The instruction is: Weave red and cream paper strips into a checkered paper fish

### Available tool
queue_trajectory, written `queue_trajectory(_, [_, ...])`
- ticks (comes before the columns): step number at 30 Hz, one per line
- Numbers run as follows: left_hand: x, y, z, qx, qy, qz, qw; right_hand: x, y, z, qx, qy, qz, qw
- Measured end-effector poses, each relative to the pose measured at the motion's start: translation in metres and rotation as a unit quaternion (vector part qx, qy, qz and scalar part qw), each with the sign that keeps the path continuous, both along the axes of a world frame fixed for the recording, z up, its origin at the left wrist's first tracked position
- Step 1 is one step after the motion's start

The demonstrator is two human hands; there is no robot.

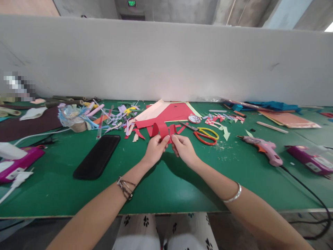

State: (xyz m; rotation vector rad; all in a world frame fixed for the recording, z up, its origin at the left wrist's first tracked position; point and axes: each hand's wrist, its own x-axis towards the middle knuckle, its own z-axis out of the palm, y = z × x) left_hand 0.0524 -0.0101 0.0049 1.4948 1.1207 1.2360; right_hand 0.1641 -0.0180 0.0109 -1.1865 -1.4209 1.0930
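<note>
Both hands pinch a curling strip of red paper (163, 129) above the middle of the green table. My left hand (156, 148) is closed on it from the left, thumb on top. From the right, my right hand (184, 147) grips it the same way, the thumbs close together. Loops of the strip rise behind the fingers. Beyond lie red paper sheets (179, 111) and a pale pink sheet (149, 114). Scissors (205, 134) with red and yellow handles rest just right of my hands, near a small round dial (194, 119).
A black phone (97, 157) lies at left, below paper scraps (121, 118) and a wrapped bundle (74, 116). On the right are a pink glue gun (262, 147) with a trailing cord and a purple power strip (310, 159). A white partition (166, 62) stands behind the table.
</note>
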Motion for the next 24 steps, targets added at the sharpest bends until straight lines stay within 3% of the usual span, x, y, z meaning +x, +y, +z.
queue_trajectory(6, [-0.0016, 0.0012, 0.0003, -0.014, -0.001, -0.023, 1.000, 0.0003, 0.0001, -0.0002, 0.001, 0.009, -0.001, 1.000])
queue_trajectory(12, [-0.0042, 0.0017, 0.0015, -0.027, 0.000, -0.063, 0.998, 0.0041, 0.0004, -0.0022, 0.069, -0.064, -0.007, 0.996])
queue_trajectory(17, [-0.0033, 0.0005, 0.0016, -0.035, -0.014, -0.115, 0.993, 0.0030, 0.0003, -0.0034, 0.052, -0.062, 0.007, 0.997])
queue_trajectory(24, [0.0015, 0.0000, -0.0028, -0.025, -0.054, -0.118, 0.991, -0.0042, -0.0061, 0.0031, 0.009, 0.015, 0.030, 0.999])
